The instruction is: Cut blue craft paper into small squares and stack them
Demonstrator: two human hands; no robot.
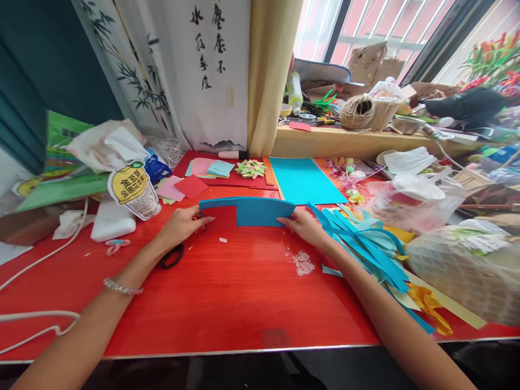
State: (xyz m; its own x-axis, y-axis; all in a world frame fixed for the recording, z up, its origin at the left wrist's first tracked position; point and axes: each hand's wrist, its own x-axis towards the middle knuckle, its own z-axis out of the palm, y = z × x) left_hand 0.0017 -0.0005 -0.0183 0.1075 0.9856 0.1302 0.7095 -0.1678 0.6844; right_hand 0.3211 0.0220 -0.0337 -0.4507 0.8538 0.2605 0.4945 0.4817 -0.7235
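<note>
A blue piece of paper point(266, 212) is stretched above the red table between my two hands. Its left part is a narrow strip along the top, and its right part is deeper, with a square step between them. My left hand point(187, 222) pinches the left end between thumb and fingers. At the opposite end, my right hand point(304, 224) grips the lower right corner. A black loop point(172, 257), which looks like a scissor handle, lies partly hidden beside my left forearm. Blue paper strips point(365, 244) are heaped right of my right hand.
Blue sheets point(309, 181) lie at the back, beside a folded green paper flower point(251, 169) and small coloured squares point(190, 186). Clear crumbs point(303, 263) are on the red table point(244, 303). Plastic bags point(467, 265) crowd the right; a white box point(114, 219) stands left.
</note>
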